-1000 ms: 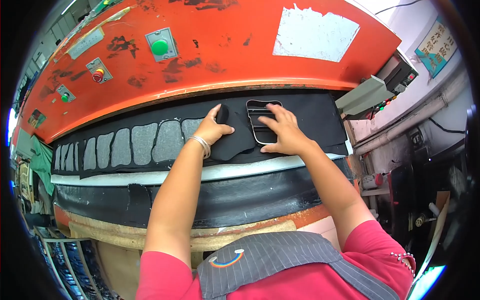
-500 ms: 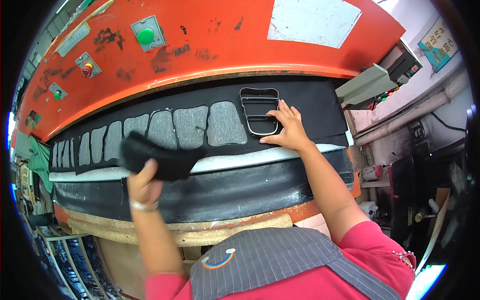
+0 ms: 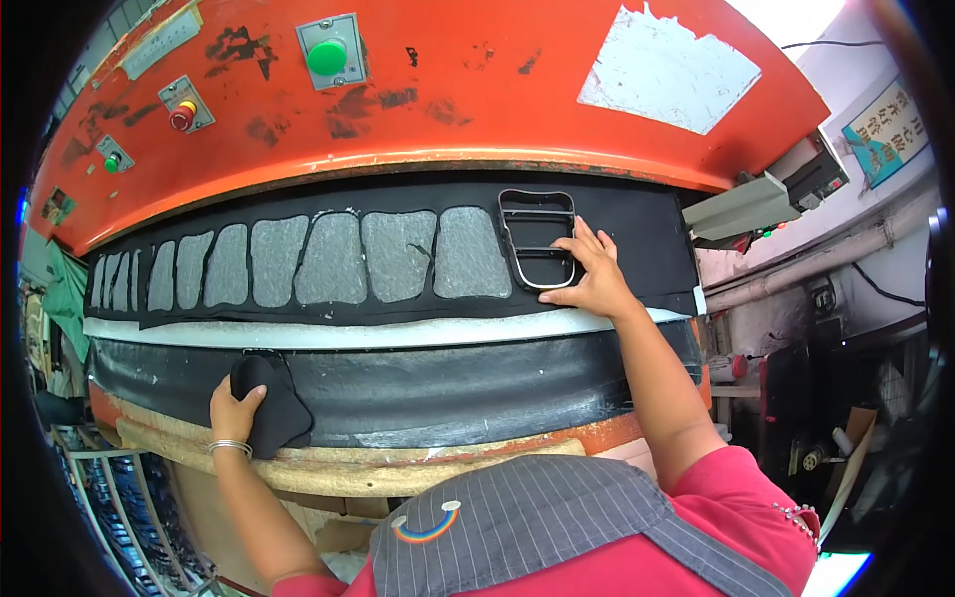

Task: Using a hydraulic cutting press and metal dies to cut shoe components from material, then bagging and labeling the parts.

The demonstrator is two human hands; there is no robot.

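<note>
My left hand (image 3: 237, 410) is closed on a small stack of black cut pieces (image 3: 283, 413) with rounded corners, low over the machine's dark front ledge. Farther right, my right hand (image 3: 599, 277) grips a metal cutting die (image 3: 538, 250), a rounded frame with crossbars. Its fingers reach over the die's right side, and the thumb is by the lower edge. The die rests on a black sheet (image 3: 642, 234), just right of a row of cut-out openings. Grey surface (image 3: 473, 254) shows through these openings.
Behind the sheet rises the orange press body (image 3: 458, 109), with a large green button (image 3: 326, 58) and a red knob (image 3: 183, 115). A white strip (image 3: 418, 331) runs along the sheet's near edge. At the right stands a control box (image 3: 741, 204). Racks (image 3: 129, 507) stand lower left.
My left hand has carried the black pieces down and left, from over the sheet to the front ledge. My right hand stays on the die. The whole view has shifted slightly.
</note>
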